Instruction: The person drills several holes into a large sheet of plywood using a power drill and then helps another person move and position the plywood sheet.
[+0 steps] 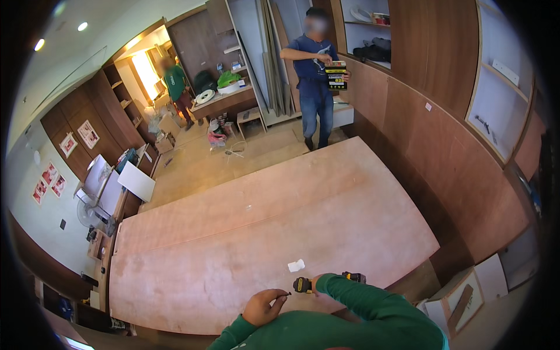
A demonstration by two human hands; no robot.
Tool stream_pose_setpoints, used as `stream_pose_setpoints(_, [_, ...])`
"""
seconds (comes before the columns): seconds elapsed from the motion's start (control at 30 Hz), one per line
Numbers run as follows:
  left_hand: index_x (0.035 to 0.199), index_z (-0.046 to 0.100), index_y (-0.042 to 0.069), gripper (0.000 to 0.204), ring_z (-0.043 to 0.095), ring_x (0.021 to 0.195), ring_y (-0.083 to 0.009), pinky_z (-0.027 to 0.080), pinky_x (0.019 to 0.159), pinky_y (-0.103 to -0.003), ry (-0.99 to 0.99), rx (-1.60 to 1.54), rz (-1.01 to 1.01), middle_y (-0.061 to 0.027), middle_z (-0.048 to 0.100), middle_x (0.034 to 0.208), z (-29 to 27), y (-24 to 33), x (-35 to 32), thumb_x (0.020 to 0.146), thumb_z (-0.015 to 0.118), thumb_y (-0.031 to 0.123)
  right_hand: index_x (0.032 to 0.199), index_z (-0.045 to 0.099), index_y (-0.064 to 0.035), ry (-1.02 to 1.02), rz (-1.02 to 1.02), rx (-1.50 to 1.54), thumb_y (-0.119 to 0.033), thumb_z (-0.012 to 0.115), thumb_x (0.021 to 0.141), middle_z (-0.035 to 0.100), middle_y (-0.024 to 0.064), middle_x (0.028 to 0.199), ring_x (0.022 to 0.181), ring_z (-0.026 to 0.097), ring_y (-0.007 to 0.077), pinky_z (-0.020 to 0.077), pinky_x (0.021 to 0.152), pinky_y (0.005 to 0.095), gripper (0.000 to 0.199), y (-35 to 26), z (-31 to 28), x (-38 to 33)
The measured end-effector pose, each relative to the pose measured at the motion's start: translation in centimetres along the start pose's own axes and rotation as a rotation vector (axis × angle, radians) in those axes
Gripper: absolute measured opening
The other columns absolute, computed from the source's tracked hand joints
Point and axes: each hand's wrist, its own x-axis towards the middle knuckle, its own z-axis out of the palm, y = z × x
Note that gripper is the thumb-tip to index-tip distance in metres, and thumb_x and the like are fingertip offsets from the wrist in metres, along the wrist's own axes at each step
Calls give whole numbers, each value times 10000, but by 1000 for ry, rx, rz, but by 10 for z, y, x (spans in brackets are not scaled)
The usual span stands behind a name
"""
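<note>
A small dark screw (286,296) is pinched in the left hand (263,307) fingers beside the yellow-black drill (303,284), gripped by the right hand (317,284) above the plywood sheet (245,233); a loose pinch could let the screw be dropped

— Any packages in sight?
— One: a black and yellow box (336,75), upright and rectangular, held at chest height by the person at the far end of the room.
— Signs or labels?
— Red and white posters (49,181) on the left wall, two more (78,140) on the brown cabinets beside them, and a small white label (428,107) on the right-hand wood panelling.
</note>
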Motion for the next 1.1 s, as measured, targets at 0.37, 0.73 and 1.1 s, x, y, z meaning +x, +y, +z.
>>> stream_pose_setpoints(0.37, [935,682,77,107,600,615,-320,475,571,-428,70,252,401,-119,633,726,-32,-15,48,836,643,85,1075,722,-94,94,-67,56,-334,798,690,702,152,1076,1013,667,315,511,882,458,460,-9,-5,-6])
stream_pose_setpoints(0.73, [999,636,63,130,645,707,-297,515,649,-384,159,376,768,-129,642,768,-120,147,159,878,596,42,1050,721,-88,71,36,84,-288,761,686,710,156,1017,957,683,308,523,850,453,417,0,-1,-25])
stream_pose_setpoints(1.1, [988,653,52,144,649,743,-323,514,656,-403,-170,196,328,-138,667,810,-34,0,101,897,603,151,1109,708,-81,52,59,126,-322,763,713,702,156,1075,997,675,309,509,881,443,467,15,2,-11])
